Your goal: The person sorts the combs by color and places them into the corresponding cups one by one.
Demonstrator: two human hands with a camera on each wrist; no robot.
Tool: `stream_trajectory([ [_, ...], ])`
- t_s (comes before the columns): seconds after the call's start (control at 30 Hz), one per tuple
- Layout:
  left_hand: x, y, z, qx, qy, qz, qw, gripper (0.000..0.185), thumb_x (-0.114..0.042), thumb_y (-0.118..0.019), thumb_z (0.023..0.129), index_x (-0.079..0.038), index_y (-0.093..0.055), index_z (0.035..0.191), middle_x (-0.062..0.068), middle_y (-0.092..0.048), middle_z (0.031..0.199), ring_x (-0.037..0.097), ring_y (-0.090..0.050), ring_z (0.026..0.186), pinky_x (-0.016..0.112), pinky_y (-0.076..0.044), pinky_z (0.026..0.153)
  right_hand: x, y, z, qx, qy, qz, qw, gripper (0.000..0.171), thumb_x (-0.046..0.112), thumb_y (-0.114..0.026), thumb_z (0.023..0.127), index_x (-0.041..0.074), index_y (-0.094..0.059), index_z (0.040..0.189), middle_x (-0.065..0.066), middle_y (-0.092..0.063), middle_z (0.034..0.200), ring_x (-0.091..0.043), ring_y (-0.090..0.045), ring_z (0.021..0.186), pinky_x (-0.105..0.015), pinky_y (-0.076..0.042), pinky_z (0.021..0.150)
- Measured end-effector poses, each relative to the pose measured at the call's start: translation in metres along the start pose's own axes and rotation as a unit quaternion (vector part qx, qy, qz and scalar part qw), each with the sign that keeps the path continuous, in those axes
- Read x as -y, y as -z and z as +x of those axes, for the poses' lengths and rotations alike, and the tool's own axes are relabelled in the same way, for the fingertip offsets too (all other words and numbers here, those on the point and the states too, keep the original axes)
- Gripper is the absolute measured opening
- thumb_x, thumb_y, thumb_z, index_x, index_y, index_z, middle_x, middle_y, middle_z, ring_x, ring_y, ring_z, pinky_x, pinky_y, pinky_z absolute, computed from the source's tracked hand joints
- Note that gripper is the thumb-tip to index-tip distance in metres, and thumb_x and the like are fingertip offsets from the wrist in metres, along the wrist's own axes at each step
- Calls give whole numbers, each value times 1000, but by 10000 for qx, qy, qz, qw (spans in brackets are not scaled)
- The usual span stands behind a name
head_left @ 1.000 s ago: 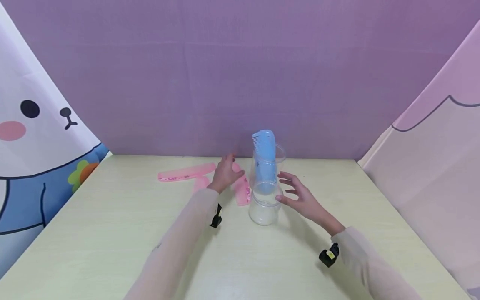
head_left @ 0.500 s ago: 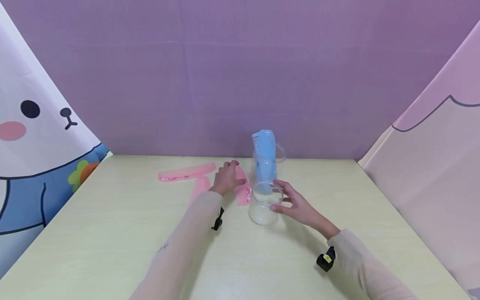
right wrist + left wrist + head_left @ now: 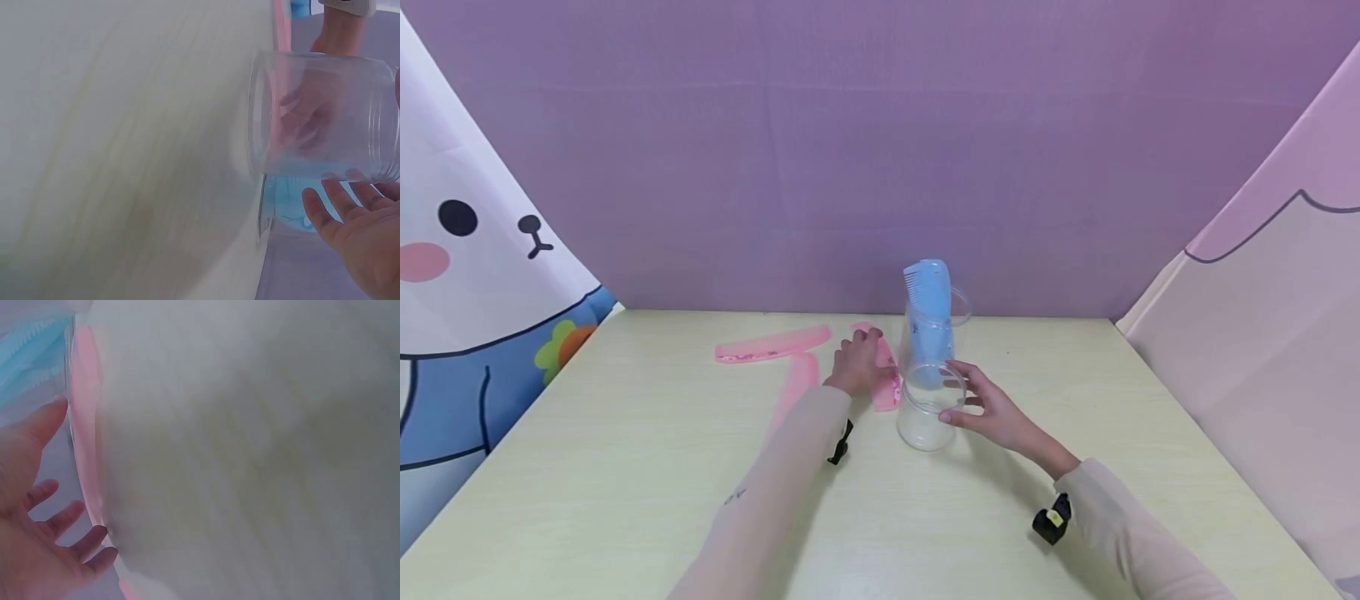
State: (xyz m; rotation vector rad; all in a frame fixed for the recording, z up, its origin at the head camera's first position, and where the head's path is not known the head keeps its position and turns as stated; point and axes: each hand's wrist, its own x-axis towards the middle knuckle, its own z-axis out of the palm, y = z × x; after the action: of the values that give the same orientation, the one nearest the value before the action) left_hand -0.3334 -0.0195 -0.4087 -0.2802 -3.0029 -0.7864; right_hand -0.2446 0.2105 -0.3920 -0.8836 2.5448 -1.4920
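Observation:
In the head view my left hand [image 3: 857,362] is over a pink comb [image 3: 886,393] lying on the table. The left wrist view shows its thumb and fingers spread apart beside that pink comb [image 3: 87,425]; contact is hard to tell. My right hand [image 3: 996,412] holds the right side of a clear plastic jar [image 3: 927,429], with thumb and fingers on either side. Through the jar [image 3: 319,119] the left hand shows in the right wrist view. Behind it, a blue comb [image 3: 931,287] stands upright in a second clear jar [image 3: 961,321].
Two more pink combs lie to the left: one crosswise comb [image 3: 771,344] and one comb [image 3: 793,387] partly hidden by the left sleeve. The pale wooden table [image 3: 625,467] meets a purple cloth backdrop [image 3: 850,167]. Printed cloths hang on both sides.
My right hand has moved left onto the near jar. The left hand has come down slightly and nearer over the right-hand pink comb. Combs and jars look unmoved.

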Motion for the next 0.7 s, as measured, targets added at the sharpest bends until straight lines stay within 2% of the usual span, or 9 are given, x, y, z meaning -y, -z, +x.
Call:
stream_trajectory([
  [0.33, -3, -3, 1, 120, 75, 390, 9991, 75, -45, -68, 78, -9, -36, 136, 18, -39, 136, 42, -43, 115, 56, -38, 95, 0, 0, -1, -16, 29, -1, 10000, 71, 16, -67, 82, 6, -27, 140, -20, -40, 138, -40, -41, 124, -49, -43, 94],
  [0.7, -7, 6, -5, 95, 205, -49, 9997, 74, -35, -71, 75, -10, -37, 136, 19, -39, 135, 39, -42, 114, 53, -38, 96, 1, 1, -1, 34, 26, 38, 10000, 71, 16, -67, 82, 5, -26, 140, -23, -38, 139, -39, -42, 124, -50, -43, 94],
])
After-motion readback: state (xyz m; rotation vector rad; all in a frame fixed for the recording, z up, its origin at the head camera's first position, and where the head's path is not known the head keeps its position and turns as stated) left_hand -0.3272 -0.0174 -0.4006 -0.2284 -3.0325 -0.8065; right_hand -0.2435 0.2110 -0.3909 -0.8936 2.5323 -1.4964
